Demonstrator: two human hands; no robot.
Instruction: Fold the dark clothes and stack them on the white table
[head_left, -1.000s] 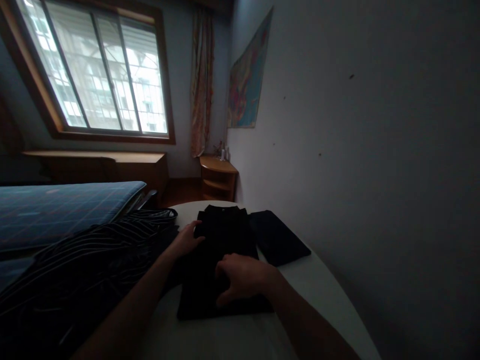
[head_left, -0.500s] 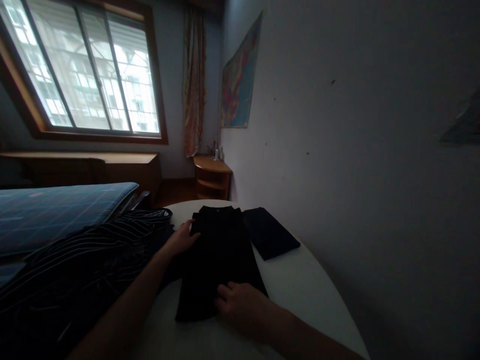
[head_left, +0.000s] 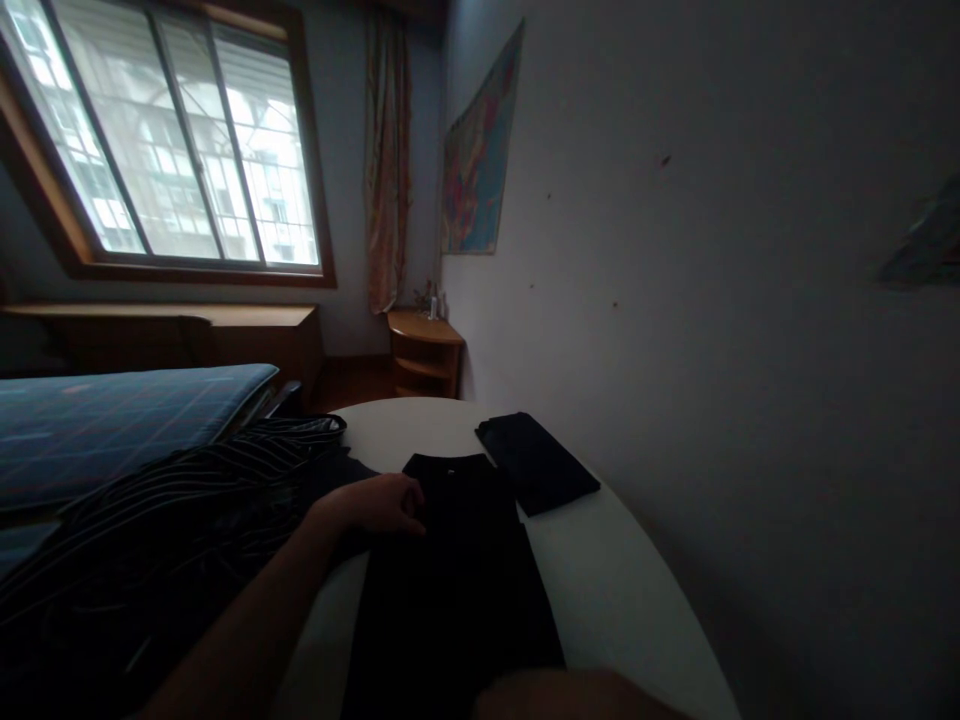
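a black garment (head_left: 461, 580) is laid flat on a round, pale table (head_left: 637, 590), its collar (head_left: 450, 466) turned to the far end and its near end cut off by the lower border. it can be judged light and soft, perhaps a little firmer at the collar; nothing fragile is suggested, and the cloth would be expected to slide easily over the tabletop and to wrinkle if drawn from one point only. a hold is best taken at both side edges, below the collar and again at the near end, so that the layers are kept together.

relative to the left hand (head_left: 390, 505), the collar is found just beyond and to the right of the fingertips, and the body of the cloth is spread to the right and nearer. the garment's left edge is met by this hand; its fingers are curled, with a small gap left to the thumb, and whether fabric is pinched there cannot be told. the right hand (head_left: 574, 694) is mostly cut off below, by the near right part of the cloth; its fingers are hidden, so its grip cannot be told either.

farther to the right of the left hand, just beside the garment, a folded dark cloth (head_left: 536, 462) is set. to that hand's left, striped dark clothing (head_left: 225, 490) is heaped, and past it a blue checked mattress (head_left: 142, 425) is seen.
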